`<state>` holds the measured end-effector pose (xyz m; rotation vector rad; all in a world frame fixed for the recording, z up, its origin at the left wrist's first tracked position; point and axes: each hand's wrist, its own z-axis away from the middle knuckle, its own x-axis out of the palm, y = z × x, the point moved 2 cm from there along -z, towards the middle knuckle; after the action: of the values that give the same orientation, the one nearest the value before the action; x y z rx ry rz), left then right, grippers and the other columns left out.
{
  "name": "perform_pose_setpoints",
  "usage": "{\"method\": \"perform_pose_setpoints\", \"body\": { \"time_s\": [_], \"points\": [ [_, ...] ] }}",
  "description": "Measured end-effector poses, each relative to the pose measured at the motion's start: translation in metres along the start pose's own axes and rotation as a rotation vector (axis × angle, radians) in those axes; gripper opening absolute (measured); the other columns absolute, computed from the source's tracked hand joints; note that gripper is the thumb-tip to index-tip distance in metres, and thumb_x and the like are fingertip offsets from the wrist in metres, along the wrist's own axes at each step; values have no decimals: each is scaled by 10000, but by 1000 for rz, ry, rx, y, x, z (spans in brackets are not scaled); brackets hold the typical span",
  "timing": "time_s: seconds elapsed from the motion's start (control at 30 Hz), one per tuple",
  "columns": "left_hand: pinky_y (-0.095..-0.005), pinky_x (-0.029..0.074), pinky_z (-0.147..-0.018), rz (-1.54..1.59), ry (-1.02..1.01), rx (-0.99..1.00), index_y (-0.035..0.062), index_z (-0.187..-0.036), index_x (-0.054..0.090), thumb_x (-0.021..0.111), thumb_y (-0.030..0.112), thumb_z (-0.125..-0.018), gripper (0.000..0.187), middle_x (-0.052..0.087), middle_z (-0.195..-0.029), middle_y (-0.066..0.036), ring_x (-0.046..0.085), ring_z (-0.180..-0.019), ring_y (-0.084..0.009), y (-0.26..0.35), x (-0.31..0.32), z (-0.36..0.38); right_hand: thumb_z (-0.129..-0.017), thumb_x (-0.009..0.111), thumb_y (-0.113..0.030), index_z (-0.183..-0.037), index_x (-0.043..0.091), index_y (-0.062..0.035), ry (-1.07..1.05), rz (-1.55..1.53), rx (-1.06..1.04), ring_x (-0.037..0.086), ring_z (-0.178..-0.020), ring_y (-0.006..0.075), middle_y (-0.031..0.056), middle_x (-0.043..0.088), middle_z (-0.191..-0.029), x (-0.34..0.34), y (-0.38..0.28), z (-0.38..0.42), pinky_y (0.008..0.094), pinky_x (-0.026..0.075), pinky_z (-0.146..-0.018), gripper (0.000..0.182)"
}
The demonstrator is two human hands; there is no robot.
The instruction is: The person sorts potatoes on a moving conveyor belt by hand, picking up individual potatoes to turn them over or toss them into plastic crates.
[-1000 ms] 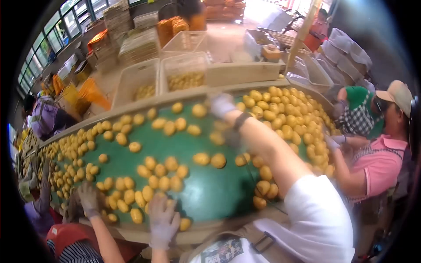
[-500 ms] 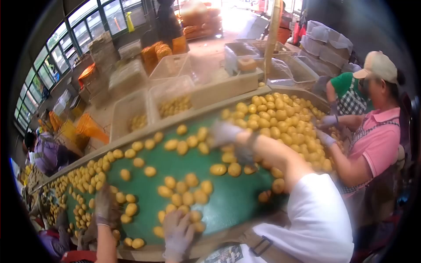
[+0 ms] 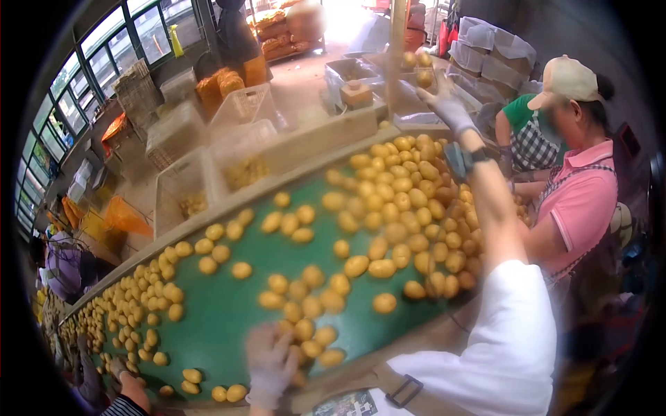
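My right hand [image 3: 449,107], in a pale glove, is raised over the far edge of the belt with its fingers spread. Several potatoes [image 3: 418,61] are in the air just beyond its fingertips, one of them close to the fingers. A watch and a grey band are on that wrist. Low at the near edge, my left hand [image 3: 270,364], gloved and somewhat blurred, has its fingers apart. It touches or lies right beside a cluster of potatoes [image 3: 312,305] on the green belt [image 3: 215,312].
A large potato heap [image 3: 416,180] covers the belt's right end. A person in a pink shirt [image 3: 583,194] and one in green [image 3: 517,114] stand there. At the left, a co-worker's hand [image 3: 125,374] is near the belt. Crates [image 3: 182,184] stand beyond the wooden rim [image 3: 305,163].
My right hand has swung up and away from the belt to beyond its far side, and potatoes have left it. My left hand stays low. The co-worker's hand has drawn back toward the near edge.
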<state>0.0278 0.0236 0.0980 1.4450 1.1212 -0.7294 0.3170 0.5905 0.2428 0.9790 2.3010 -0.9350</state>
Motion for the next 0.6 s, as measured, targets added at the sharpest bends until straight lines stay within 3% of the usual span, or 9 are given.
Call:
{"method": "perform_pose_setpoints", "body": {
  "time_s": [0.07,0.17,0.27,0.37,0.53,0.6],
  "points": [
    [-586,376,-1125,-6,8,63,73,-1176,725,731,200,-791,406,614,-1335,-183,542,-1277,-429,4,4,-7,-912,674,-557,-1482,511,-15,-118,-157,88,486,-1407,393,274,505,-1509,4,43,11,417,385,-1159,803],
    [-580,389,-1110,96,-41,118,81,-1180,722,733,208,-791,409,622,-1299,-175,556,-1261,-421,26,-4,-36,-936,633,-568,-1437,561,-16,-414,-36,451,541,-1355,373,238,580,-1445,23,114,70,414,428,-1113,749],
    [-571,402,-1094,193,-77,316,95,-1211,698,742,237,-787,449,627,-1261,-172,573,-1219,-418,60,5,-80,-962,638,-471,-1353,607,-17,-581,-111,493,638,-1172,305,199,669,-1287,59,161,134,381,482,-1023,600],
    [-555,407,-1087,233,-115,602,110,-1241,669,760,287,-769,512,616,-1261,-160,569,-1203,-400,100,44,-122,-965,667,-393,-1305,649,-26,-319,-341,532,622,-1182,259,162,674,-1289,77,152,166,364,472,-1032,500],
    [-548,388,-1101,170,-211,802,137,-1244,666,769,299,-737,542,580,-1348,-148,523,-1256,-379,147,107,-159,-985,661,-352,-1390,606,-47,-679,-513,453,549,-1279,202,101,644,-1333,70,103,166,320,410,-1087,509],
    [-548,390,-1093,87,-249,754,154,-1235,666,759,268,-733,523,598,-1296,-147,531,-1230,-379,146,109,-156,-984,660,-357,-1395,603,-44,-737,-696,446,544,-1288,204,106,640,-1343,93,97,182,324,405,-1095,520]
  ]
}}
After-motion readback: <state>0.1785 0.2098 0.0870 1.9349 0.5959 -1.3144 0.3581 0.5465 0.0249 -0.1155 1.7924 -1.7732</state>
